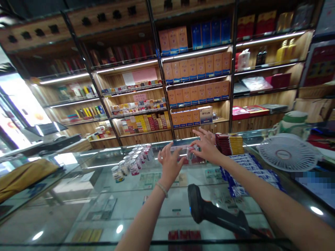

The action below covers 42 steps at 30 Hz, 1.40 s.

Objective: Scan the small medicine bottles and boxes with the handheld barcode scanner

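Beyond the head of the scanner (pixel 216 212), which lies on the glass worktop (pixel 125 205), a small clear container (pixel 189 153) is at the fingertips of the right hand (pixel 208 148); blur hides whether they grip it. The left hand (pixel 170 162), apart from the right, is spread and seems to hold nothing. Light pressure on the container's sides should suit, the left hand bracing. Jars (pixel 134 167) beyond the scanner's left and stacked boxes (pixel 230 143) beyond its right could be knocked, so small finger movements look safest.
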{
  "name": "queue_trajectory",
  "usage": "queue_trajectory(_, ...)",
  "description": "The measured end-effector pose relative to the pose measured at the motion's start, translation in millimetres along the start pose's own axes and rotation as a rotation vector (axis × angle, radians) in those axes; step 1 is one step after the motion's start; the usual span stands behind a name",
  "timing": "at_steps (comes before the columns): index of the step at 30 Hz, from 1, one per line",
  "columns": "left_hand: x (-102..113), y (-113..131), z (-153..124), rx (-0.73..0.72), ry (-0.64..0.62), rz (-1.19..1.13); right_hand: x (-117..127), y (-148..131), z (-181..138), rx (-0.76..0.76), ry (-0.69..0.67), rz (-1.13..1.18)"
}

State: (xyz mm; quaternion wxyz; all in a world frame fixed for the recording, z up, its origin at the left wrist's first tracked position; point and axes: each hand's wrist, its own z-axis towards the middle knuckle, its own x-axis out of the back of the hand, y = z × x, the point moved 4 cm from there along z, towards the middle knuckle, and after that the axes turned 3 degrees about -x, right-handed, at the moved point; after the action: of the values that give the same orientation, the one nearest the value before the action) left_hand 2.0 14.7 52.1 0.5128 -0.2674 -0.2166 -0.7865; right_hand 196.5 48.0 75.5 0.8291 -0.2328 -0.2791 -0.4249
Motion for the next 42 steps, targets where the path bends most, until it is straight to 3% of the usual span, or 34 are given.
queue_trajectory(4,-1.6,13.7,20.1,-0.086,-0.039,0.001,3.4,9.7,-0.7,-0.018,0.007,-0.021)
queue_trajectory(10,-26.6,28.1,40.0,-0.185,-0.042,-0.021,5.5,23.6,-0.3,-0.047,0.026,-0.034)
queue_trajectory(21,-75.5,22.0,45.5,-0.402,-0.007,-0.061,-19.7,44.0,-9.1,-0.109,0.006,-0.112)
queue_trajectory(27,-90.9,17.6,40.4,-0.388,0.012,-0.09,-36.8,45.3,-14.4,-0.081,0.005,-0.185)
queue_trajectory(42,-106.0,17.0,30.4,-0.337,-0.099,-0.071,-37.9,54.3,-19.6,-0.125,-0.009,-0.219)
